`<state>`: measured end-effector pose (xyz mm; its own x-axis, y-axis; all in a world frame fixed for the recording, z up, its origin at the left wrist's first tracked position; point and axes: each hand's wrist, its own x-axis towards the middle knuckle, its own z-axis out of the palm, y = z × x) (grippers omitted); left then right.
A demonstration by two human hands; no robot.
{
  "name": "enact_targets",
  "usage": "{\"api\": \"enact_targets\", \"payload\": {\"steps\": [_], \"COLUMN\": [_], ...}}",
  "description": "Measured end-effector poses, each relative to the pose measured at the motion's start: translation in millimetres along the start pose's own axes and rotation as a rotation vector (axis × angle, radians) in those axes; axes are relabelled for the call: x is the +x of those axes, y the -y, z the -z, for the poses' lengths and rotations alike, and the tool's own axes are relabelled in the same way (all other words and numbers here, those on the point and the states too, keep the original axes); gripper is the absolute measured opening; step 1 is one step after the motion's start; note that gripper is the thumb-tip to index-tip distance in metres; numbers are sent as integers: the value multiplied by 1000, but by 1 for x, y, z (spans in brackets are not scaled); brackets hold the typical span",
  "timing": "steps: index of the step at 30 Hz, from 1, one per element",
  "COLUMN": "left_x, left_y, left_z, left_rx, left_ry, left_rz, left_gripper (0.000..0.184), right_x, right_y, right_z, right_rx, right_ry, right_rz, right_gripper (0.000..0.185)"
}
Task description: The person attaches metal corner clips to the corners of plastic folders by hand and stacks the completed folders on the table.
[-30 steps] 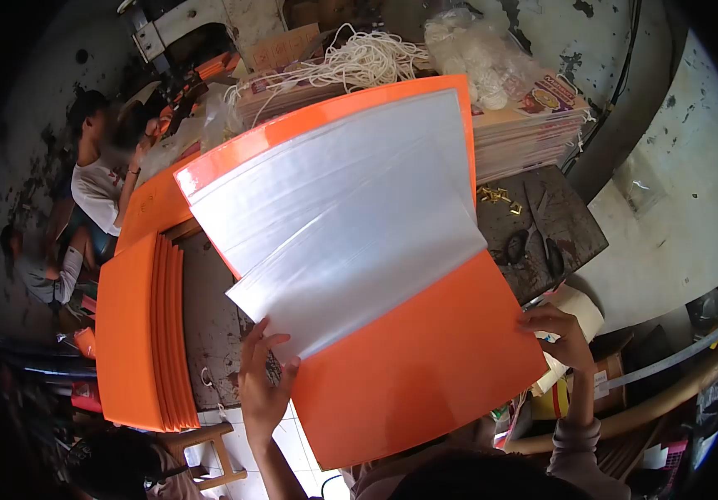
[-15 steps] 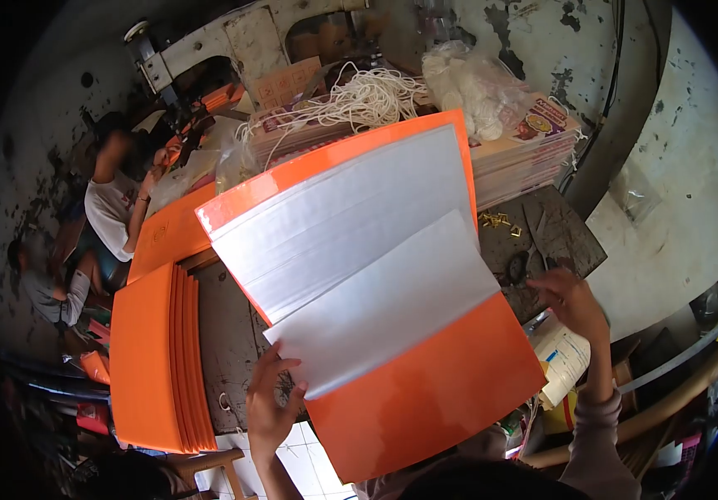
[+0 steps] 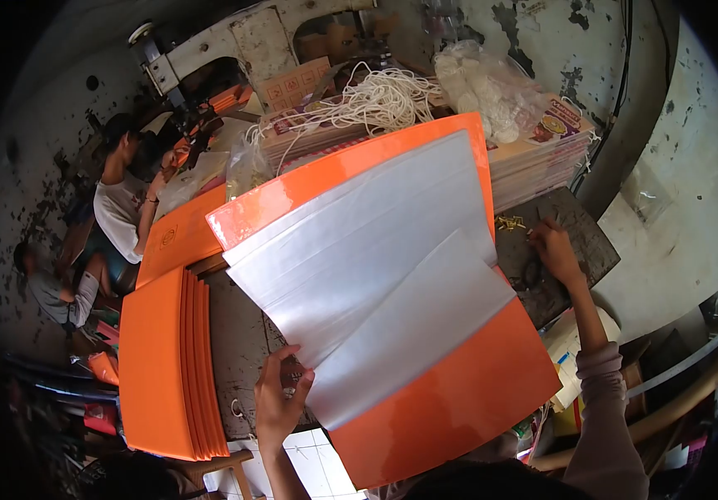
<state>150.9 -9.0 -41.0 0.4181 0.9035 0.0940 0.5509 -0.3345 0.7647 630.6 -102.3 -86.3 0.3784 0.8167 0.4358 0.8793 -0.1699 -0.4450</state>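
Note:
An orange folder (image 3: 451, 392) lies spread open in front of me, with silvery clear sheets (image 3: 376, 225) over its upper part. My left hand (image 3: 281, 396) pinches the left edge of the sheets near the fold. Over the dark metal surface (image 3: 588, 242) at the right, my right hand (image 3: 552, 250) reaches to small gold-coloured metal pieces (image 3: 511, 222); its fingers are bent, and whether they hold a piece is too small to tell. Black-handled scissors (image 3: 531, 275) lie partly hidden beside that hand.
A stack of orange folders (image 3: 155, 367) stands at the left. Behind are white cords (image 3: 384, 98), a plastic bag (image 3: 484, 87) and a pile of printed boards (image 3: 542, 162). Two people (image 3: 122, 200) sit at the far left, near a machine (image 3: 234, 50).
My right hand has left the folder's right edge and moved up to the gold-coloured pieces. The clear sheets have shifted, and my left hand remains at their left edge.

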Motion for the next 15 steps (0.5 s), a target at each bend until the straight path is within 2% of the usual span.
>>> {"api": "enact_targets", "payload": {"steps": [3, 9, 12, 13, 14, 15], "left_x": [2, 10, 18, 20, 21, 22], "left_y": [4, 9, 8, 9, 9, 9], "left_z": [-3, -7, -12, -13, -13, -13], "left_rx": [-87, -194, -329, -461, -594, -595], "left_ry": [-73, -152, -175, -180, -183, -176], "left_rz": [-47, -6, -13, 8, 29, 27], "left_gripper": [46, 55, 47, 42, 38, 38], "right_x": [-1, -2, -3, -5, -8, -11], "right_y": [-1, 4, 16, 27, 43, 58], "right_z": [0, 2, 4, 10, 17, 21], "right_rx": [0, 52, 112, 110, 211, 311], "right_ry": [-27, -79, -158, -163, -139, -113], "right_rz": [24, 57, -39, -44, -22, 0], "right_gripper": [8, 7, 9, 9, 11, 13]}}
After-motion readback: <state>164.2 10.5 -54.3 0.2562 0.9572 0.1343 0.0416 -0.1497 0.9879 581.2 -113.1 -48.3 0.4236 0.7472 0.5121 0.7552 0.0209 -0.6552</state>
